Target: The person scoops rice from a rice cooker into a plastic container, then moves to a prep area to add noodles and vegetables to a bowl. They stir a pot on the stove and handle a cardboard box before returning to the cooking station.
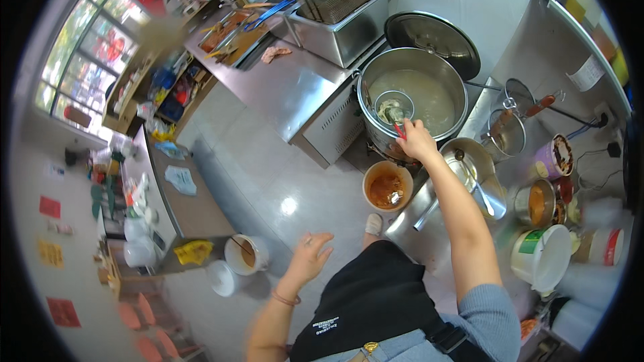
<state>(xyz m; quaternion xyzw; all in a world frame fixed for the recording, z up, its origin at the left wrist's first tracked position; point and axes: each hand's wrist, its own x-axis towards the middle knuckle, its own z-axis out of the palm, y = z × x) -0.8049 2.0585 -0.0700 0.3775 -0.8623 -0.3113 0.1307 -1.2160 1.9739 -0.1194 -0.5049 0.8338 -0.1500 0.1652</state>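
Observation:
My right hand (417, 140) grips the red handle (400, 131) of what looks like a round strainer. Its bowl (395, 105), with pale food like noodles in it, sits just inside the near rim of a large steel stockpot (412, 55). Cloudy pale broth (435, 93) fills part of the pot. My fingers hide most of the handle. Lower down, my left hand (309, 256) hangs over the floor with fingers apart, holding nothing. Below the pot stands a bucket of reddish-brown liquid (386, 191).
Behind the pot leans its lid (433, 40). A fryer (337, 25) with wire baskets stands on the steel counter (302, 75). To my right are a steel pan with a ladle (473, 173), hanging strainers (507, 133) and a white tub (541, 259). Another bucket (246, 255) stands at left.

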